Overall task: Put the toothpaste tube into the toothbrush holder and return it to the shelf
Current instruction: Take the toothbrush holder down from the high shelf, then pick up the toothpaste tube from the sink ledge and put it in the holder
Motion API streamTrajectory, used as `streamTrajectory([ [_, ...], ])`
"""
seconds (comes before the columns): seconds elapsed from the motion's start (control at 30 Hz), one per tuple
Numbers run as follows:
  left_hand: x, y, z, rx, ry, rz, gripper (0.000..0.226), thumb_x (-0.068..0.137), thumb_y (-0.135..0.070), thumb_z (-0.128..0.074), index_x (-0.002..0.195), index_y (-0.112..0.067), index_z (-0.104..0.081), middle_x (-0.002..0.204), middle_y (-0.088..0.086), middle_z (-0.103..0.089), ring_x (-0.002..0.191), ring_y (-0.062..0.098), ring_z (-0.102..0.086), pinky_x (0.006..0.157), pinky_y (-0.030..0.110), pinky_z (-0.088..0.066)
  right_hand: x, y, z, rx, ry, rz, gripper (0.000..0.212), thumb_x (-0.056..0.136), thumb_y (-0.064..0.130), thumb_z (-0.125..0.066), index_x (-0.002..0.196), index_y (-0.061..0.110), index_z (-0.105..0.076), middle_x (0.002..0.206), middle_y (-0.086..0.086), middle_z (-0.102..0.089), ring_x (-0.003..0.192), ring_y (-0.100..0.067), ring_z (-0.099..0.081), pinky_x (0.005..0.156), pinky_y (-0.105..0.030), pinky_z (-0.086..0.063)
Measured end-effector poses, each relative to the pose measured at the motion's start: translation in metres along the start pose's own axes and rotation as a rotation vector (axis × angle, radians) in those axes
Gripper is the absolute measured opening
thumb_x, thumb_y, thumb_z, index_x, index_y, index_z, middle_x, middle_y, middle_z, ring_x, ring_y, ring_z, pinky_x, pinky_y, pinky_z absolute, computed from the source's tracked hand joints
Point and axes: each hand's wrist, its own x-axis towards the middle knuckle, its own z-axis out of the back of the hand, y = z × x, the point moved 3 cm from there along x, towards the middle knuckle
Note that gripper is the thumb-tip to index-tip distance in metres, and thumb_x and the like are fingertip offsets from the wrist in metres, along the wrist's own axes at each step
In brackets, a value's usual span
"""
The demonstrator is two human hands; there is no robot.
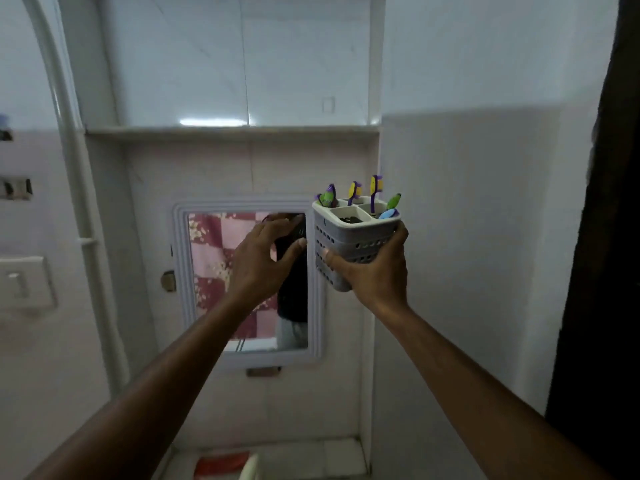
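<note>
My right hand (375, 271) grips a grey perforated toothbrush holder (349, 237) from below and behind, holding it upright in the air in front of the wall niche. Several toothbrushes (373, 192) with purple, yellow and green handles stick out of its compartments. A dark object lies in the front left compartment (349, 218); I cannot tell whether it is the toothpaste tube. My left hand (266, 258) hovers just left of the holder, fingers spread and curved, holding nothing. The white shelf ledge (232, 131) runs across the niche above both hands.
A white-framed mirror (247, 282) hangs on the niche wall behind my left hand. A white pipe (74, 161) runs down the left side, with a switch plate (24, 282) beside it. A dark door edge (602, 237) stands on the right. Something red (221, 462) lies below.
</note>
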Motion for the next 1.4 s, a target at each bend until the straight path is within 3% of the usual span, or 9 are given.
streamTrajectory([
  [0.1,-0.052,0.013,-0.011,0.051,0.082,0.078,0.063,0.099,-0.059,-0.066,0.149,-0.022,-0.058,0.152,0.003,-0.060,0.133,0.021,-0.060,0.108,0.046,-0.053,-0.038,-0.030,0.001,-0.020,0.085,-0.083,0.132,0.063,0.055,-0.106,0.165,0.022,-0.028,0.160,0.000,-0.061,0.140,-0.028,-0.066,0.106,-0.051,-0.061],
  [0.27,-0.131,0.046,-0.027,0.060,0.199,0.218,0.070,0.098,-0.064,-0.063,0.151,-0.019,-0.056,0.151,0.005,-0.059,0.136,0.021,-0.056,0.108,0.037,-0.047,-0.093,-0.077,-0.006,-0.037,0.181,-0.192,0.128,0.063,0.048,-0.107,0.161,0.018,-0.030,0.160,-0.002,-0.059,0.139,-0.028,-0.065,0.108,-0.052,-0.060],
  [0.5,-0.236,0.107,-0.050,0.071,0.302,0.376,0.066,0.095,-0.069,-0.064,0.144,-0.024,-0.062,0.143,-0.001,-0.064,0.131,0.019,-0.060,0.110,0.048,-0.051,-0.171,-0.147,-0.034,-0.072,0.309,-0.342,0.122,0.059,0.042,-0.107,0.152,0.013,-0.034,0.154,-0.001,-0.052,0.134,-0.018,-0.059,0.114,-0.045,-0.055],
  [0.63,-0.282,0.147,-0.064,0.046,0.381,0.463,0.069,0.094,-0.072,-0.062,0.145,-0.025,-0.061,0.144,-0.002,-0.064,0.131,0.017,-0.061,0.109,0.047,-0.051,-0.214,-0.184,-0.057,-0.094,0.356,-0.429,0.123,0.058,0.042,-0.109,0.152,0.010,-0.036,0.155,-0.005,-0.050,0.139,-0.018,-0.057,0.117,-0.038,-0.052],
  [0.87,-0.360,0.237,-0.080,0.002,0.507,0.656,0.049,0.103,-0.039,-0.070,0.142,-0.010,-0.065,0.139,0.009,-0.069,0.128,0.023,-0.065,0.105,0.036,-0.051,-0.291,-0.245,-0.099,-0.212,0.399,-0.587,0.121,0.050,0.052,-0.103,0.150,0.015,-0.045,0.147,-0.003,-0.063,0.133,-0.026,-0.065,0.107,-0.049,-0.059],
  [1.0,-0.387,0.279,-0.081,0.013,0.588,0.763,0.037,0.108,-0.019,-0.062,0.140,0.000,-0.065,0.139,0.016,-0.068,0.127,0.032,-0.065,0.102,0.036,-0.050,-0.325,-0.270,-0.124,-0.372,0.438,-0.653,0.126,0.056,0.056,-0.105,0.159,0.019,-0.042,0.153,-0.009,-0.059,0.143,-0.036,-0.055,0.112,-0.050,-0.053],
  [1.13,-0.406,0.316,-0.084,0.131,0.847,0.680,0.047,0.100,0.000,-0.064,0.147,-0.006,-0.060,0.144,0.014,-0.063,0.129,0.033,-0.062,0.105,0.042,-0.051,-0.350,-0.292,-0.142,-0.445,0.421,-0.720,0.128,0.060,0.050,-0.107,0.162,0.012,-0.040,0.156,-0.014,-0.058,0.144,-0.041,-0.053,0.110,-0.054,-0.054],
  [1.27,-0.416,0.345,-0.095,0.336,1.135,0.419,0.054,0.096,-0.009,-0.072,0.148,-0.018,-0.058,0.151,0.003,-0.059,0.140,0.025,-0.052,0.117,0.043,-0.043,-0.367,-0.305,-0.150,-0.418,0.333,-0.805,0.133,0.060,0.036,-0.111,0.164,0.006,-0.033,0.161,-0.014,-0.052,0.151,-0.037,-0.052,0.116,-0.050,-0.055],
  [1.4,-0.413,0.359,-0.108,0.570,1.238,0.140,0.060,0.094,-0.016,-0.074,0.150,-0.026,-0.056,0.155,-0.001,-0.052,0.147,0.025,-0.042,0.127,0.046,-0.027,-0.382,-0.310,-0.153,-0.433,0.280,-0.833,0.131,0.062,0.030,-0.110,0.161,0.002,-0.030,0.159,-0.017,-0.047,0.151,-0.037,-0.047,0.117,-0.045,-0.053],
])
